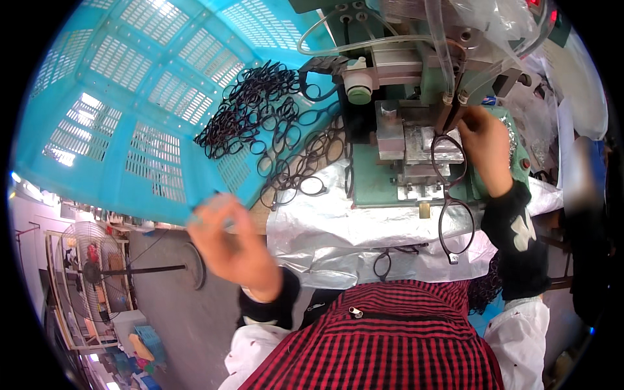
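A dark eyeglass frame [440, 227] hangs lengthwise over the front of a green bench machine [374, 179], its upper rim against the metal fixture [416, 144]. My right hand [489, 146] is at the fixture, fingers closed at the frame's upper end; the fingertips are partly hidden by the dark tool head [447, 116]. A small pale tab [454, 259] shows at the frame's lower end. My left hand [234, 244] is raised at the near edge of the blue crate, smeared by motion. Its fingers are bent, and whether they hold anything is unclear.
A large blue plastic crate [140, 123] stands tilted at the left, with a heap of dark eyeglass frames [250, 107] in it. More frames [302, 170] lie between crate and machine. Silvery sheeting [312, 227] covers the bench front. A fan [91, 272] stands on the floor.
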`<state>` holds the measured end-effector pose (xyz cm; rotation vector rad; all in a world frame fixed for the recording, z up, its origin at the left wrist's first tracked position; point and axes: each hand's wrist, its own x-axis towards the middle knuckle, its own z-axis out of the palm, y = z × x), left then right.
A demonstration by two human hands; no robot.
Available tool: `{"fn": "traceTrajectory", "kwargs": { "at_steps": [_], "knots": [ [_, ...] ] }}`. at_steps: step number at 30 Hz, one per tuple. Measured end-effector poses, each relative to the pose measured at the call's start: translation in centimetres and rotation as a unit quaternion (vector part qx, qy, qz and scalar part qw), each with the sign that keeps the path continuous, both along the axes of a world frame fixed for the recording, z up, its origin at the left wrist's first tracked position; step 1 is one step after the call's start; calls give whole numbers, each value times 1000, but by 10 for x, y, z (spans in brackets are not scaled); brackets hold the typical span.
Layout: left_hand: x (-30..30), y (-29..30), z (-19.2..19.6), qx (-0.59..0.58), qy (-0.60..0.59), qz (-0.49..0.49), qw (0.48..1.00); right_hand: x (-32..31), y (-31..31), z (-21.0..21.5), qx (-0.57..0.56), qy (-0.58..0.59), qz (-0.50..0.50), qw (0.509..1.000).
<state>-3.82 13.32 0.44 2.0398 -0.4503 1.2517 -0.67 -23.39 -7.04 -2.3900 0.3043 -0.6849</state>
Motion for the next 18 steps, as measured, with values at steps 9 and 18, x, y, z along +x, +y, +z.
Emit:
{"fn": "traceTrajectory", "kwargs": {
  "at_steps": [9, 18],
  "knots": [
    [107, -20, -71, 356, 143, -9, 923, -52, -3, 2, 137, -52, -28, 989],
    [119, -7, -81, -43, 249, -86, 964, -130, -19, 5, 192, -72, -112, 972]
  ]
}}
